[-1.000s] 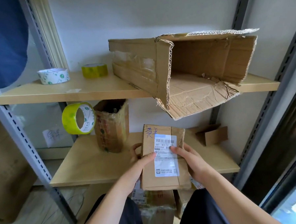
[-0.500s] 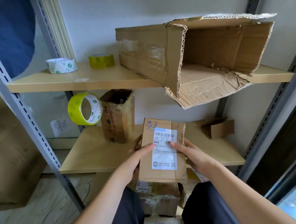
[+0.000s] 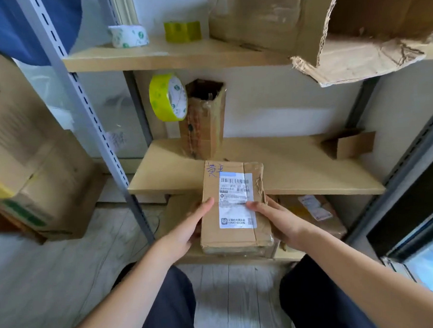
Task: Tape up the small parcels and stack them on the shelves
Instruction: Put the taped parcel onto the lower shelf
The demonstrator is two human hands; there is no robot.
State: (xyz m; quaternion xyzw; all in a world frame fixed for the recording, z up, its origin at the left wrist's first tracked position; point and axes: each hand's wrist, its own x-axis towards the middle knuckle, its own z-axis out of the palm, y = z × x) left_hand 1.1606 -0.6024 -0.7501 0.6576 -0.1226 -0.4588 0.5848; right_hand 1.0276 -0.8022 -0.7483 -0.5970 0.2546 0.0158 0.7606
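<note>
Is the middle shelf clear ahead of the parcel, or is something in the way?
Nothing blocks it. The parcel is held in both hands, with bare shelf straight ahead; the tall open box stands left, farther back.

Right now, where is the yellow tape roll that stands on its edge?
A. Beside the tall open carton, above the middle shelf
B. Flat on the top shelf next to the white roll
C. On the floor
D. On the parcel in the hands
A: the upright yellow roll sits against the left side of the tall carton over the middle shelf; whether it hangs or leans there cannot be told.
</note>
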